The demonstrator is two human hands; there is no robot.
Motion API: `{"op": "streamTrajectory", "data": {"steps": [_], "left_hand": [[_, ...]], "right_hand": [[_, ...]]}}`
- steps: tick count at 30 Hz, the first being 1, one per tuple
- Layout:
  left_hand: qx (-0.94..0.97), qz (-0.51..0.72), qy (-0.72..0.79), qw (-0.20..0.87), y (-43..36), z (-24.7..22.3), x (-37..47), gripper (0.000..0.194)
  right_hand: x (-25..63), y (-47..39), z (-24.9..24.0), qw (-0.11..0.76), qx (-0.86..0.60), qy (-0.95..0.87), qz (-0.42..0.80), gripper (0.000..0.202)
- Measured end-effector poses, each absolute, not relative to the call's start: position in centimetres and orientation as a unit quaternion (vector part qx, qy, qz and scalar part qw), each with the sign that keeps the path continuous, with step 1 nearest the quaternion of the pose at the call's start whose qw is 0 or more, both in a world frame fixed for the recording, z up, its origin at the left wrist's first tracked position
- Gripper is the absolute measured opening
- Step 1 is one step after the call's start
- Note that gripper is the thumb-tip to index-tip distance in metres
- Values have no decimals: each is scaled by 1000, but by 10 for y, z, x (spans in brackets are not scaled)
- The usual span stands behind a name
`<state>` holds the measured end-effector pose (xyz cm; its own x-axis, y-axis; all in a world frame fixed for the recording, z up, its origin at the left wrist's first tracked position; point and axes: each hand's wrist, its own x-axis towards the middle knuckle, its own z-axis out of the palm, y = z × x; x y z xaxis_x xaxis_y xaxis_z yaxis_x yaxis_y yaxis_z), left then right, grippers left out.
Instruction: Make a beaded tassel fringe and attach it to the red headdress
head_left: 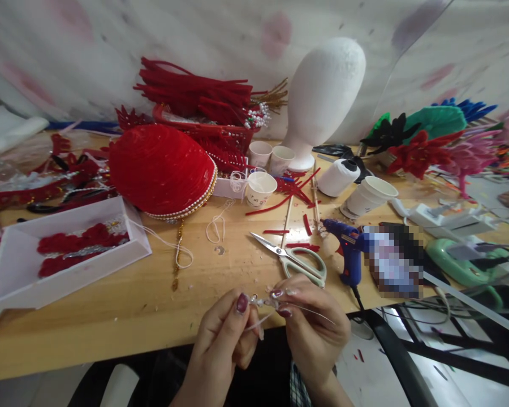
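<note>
From my remote feed, the left hand [220,329] and the right hand [319,323] both pinch a small beaded strand [261,303] between thumb and fingertips, just in front of the table edge, likely bracing so tiny a piece from both ends. Thin thread [258,324] trails below it, between the hands. Just beyond the right hand, the scissors [304,264] lie loops-nearest, probably for a quick grab. Right of them, I see the glue gun [348,246], handle toward that hand, presumably for the same reason.
</note>
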<state>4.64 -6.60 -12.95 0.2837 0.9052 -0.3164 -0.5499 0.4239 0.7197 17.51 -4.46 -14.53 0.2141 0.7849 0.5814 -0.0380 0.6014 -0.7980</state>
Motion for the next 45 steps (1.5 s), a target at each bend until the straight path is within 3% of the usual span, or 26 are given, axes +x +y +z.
{"op": "streamTrajectory", "data": {"steps": [6, 12, 34, 45], "left_hand": [[243, 493, 342, 762, -64, -134, 45, 50], [213, 507, 343, 762, -64, -132, 45, 47], [310, 512, 389, 700, -68, -138, 37, 45], [237, 505, 376, 740, -64, -137, 44, 46]], "right_hand": [[173, -44, -146, 698, -347, -507, 367, 16], [173, -44, -148, 689, -328, -500, 410, 18], [180, -42, -134, 642, -353, -556, 392, 18], [191, -33, -133, 624, -357, -565, 405, 10]]}}
